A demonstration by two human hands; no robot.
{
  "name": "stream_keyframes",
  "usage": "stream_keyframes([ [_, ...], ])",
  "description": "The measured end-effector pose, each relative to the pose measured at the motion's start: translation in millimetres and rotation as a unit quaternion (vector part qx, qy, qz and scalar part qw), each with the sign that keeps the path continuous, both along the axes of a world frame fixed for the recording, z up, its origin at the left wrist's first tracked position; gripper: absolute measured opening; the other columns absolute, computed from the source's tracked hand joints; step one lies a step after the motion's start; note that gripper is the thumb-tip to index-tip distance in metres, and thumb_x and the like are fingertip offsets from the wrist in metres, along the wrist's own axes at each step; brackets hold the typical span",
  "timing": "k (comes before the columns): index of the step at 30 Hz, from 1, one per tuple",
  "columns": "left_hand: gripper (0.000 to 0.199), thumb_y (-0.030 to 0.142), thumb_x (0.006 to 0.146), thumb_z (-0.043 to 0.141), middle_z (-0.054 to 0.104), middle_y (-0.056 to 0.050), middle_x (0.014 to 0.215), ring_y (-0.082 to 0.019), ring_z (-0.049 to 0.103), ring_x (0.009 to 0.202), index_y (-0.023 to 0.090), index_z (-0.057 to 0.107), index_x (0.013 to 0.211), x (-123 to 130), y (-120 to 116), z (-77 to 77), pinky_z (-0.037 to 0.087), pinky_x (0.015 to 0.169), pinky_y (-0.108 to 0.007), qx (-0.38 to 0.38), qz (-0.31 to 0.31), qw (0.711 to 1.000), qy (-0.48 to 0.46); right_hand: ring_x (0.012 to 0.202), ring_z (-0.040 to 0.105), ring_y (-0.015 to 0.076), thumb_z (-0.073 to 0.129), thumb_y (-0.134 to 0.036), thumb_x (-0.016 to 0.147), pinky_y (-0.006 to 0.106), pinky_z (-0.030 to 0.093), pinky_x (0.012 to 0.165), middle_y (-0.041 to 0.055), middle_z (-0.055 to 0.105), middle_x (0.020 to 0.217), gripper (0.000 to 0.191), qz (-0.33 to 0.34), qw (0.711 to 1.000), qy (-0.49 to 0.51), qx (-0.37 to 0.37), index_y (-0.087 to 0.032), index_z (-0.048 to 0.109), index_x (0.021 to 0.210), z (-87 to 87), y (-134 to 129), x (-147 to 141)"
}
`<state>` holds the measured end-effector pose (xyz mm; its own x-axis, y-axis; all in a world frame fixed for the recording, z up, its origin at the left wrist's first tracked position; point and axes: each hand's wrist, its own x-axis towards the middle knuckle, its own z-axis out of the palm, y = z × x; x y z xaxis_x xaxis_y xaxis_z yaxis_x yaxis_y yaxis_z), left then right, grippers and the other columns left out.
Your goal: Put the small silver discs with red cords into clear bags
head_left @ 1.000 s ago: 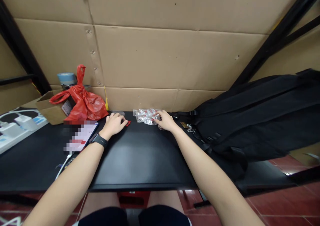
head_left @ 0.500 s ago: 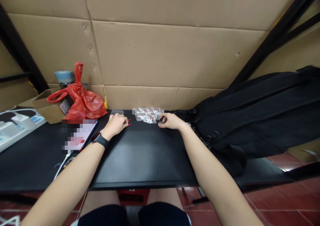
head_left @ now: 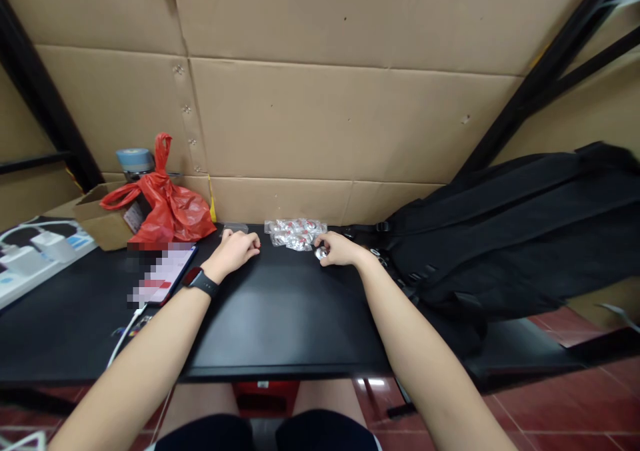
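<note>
A small shiny disc (head_left: pixel 321 253) is held at the right hand (head_left: pixel 337 248), low over the black table (head_left: pixel 290 311) or touching it; which of the two cannot be told. It is found just beside the near right end of a cluster of clear packets (head_left: pixel 295 231) with red and silvery contents. The right thumb and forefinger are bent into a narrow curve, and the disc appears to be pinched between them by its right side, its left part being left bare.

The left hand (head_left: pixel 234 251) is rested on the table to the left of the packets, its fingers curled inward; whether anything is held beneath them cannot be told. A flat clear plastic piece (head_left: pixel 236 228) is seen just behind it.

The disc is judged to be light and stiff, with a smooth face that may slip under a fingertip — the rim is best taken, thumb and forefinger being set on opposite edges. The packets are expected to be light and slick, their film soft and easily creased; a corner or sealed edge is the surest place to be gripped.
</note>
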<state>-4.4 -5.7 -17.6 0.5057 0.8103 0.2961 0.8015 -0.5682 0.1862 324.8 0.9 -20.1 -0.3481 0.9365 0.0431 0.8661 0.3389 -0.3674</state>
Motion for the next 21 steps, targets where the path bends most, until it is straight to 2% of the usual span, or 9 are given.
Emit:
stream_keyframes([
  [3,0.015,0.030,0.094,0.052,0.072,-0.005,0.099,-0.024,0.055,0.105,0.024,0.066,0.095,1.1,0.4,-1.8,0.029,0.089,-0.038,0.028,0.014,0.999,0.006,0.089,0.059,0.0186,0.078,-0.012,0.053,0.027,0.049,0.081,0.0065,0.057,0.110,0.062,0.027,0.999,0.006,-0.022,-0.019,0.065,0.114,0.7,-2.9,0.8],
  [5,0.018,0.030,0.095,0.051,0.071,-0.006,0.105,-0.025,0.052,0.110,0.024,0.068,0.095,1.9,1.1,-4.0,0.029,0.090,-0.040,0.042,0.023,0.999,0.003,0.090,0.060,0.0191,0.078,-0.010,0.052,0.027,0.049,0.080,0.0067,0.057,0.112,0.066,0.038,0.999,0.002,-0.034,-0.020,0.065,0.115,1.6,-3.6,1.6],
  [10,0.018,0.030,0.094,0.053,0.071,-0.006,0.106,-0.026,0.049,0.112,0.025,0.069,0.098,1.7,3.3,-9.9,0.029,0.094,-0.043,0.037,0.037,0.998,-0.026,0.085,0.062,0.0192,0.076,-0.008,0.054,0.026,0.048,0.077,0.0039,0.065,0.100,0.055,0.029,0.999,-0.006,-0.038,-0.020,0.067,0.108,3.9,-2.5,2.7],
  [15,0.020,0.035,0.095,0.053,0.070,-0.006,0.105,-0.025,0.050,0.113,0.026,0.070,0.097,2.8,1.6,-8.7,0.031,0.096,-0.043,0.032,0.022,0.998,-0.049,0.092,0.064,0.0212,0.077,-0.005,0.050,0.028,0.049,0.082,0.0036,0.067,0.107,0.067,0.034,0.999,0.010,-0.024,-0.023,0.068,0.114,1.1,-2.9,2.5],
  [21,0.017,0.033,0.094,0.055,0.070,-0.005,0.103,-0.025,0.051,0.112,0.026,0.070,0.092,8.7,-5.0,-3.5,0.030,0.096,-0.042,0.040,0.014,0.998,-0.055,0.094,0.065,0.0238,0.078,-0.002,0.047,0.029,0.051,0.083,0.0065,0.069,0.106,0.056,0.022,1.000,-0.014,0.008,-0.020,0.074,0.101,-1.4,-1.5,0.5],
])
